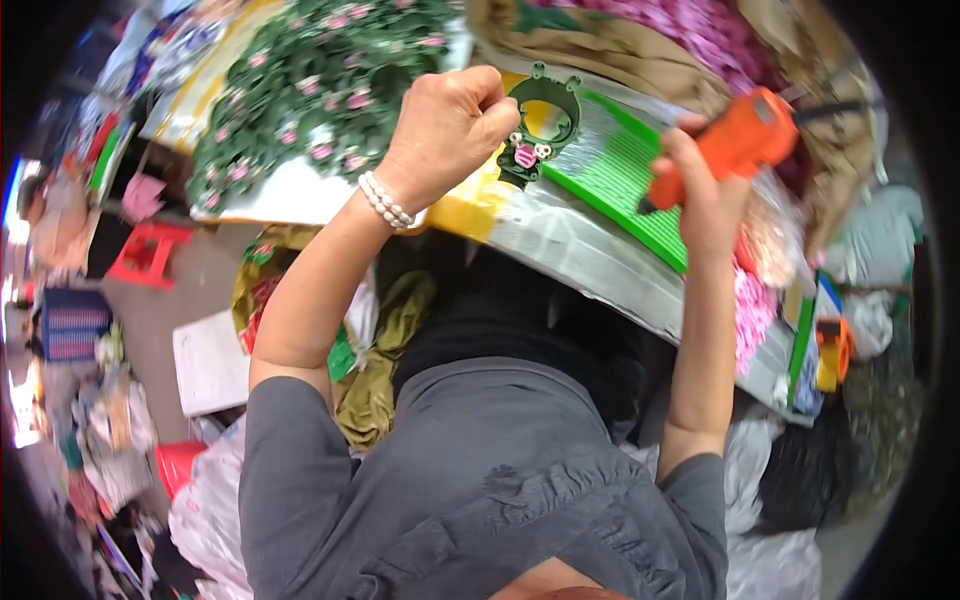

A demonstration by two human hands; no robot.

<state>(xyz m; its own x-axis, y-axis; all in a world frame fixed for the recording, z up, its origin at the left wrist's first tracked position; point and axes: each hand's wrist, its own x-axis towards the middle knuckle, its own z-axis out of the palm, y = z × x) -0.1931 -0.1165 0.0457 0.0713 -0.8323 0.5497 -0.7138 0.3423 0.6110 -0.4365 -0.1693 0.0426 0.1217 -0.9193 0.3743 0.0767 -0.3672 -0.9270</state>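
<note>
My left hand (450, 125), a white beaded bracelet on its wrist, is closed with thumb and finger pinched at the edge of a dark green ring-shaped piece (568, 108). Two small round ears top this piece, and a pink and white ornament (525, 155) sits at its lower end. The fingertips' exact grip is partly hidden. My right hand (703, 195) is wrapped round an orange glue gun (750, 132), its dark nozzle pointing down to the left and a black cord trailing from its back. The glue gun is held apart from the green piece, above a bright green tray.
The bright green tray (640, 135) lies on the wrapped table (590, 265). Many dark green pieces with pink flowers (310, 95) are heaped at the far left. Pink bits (755, 310) lie right; a yellow-and-orange tool (830, 355) sits by the right edge. A red stool (150, 253) stands left.
</note>
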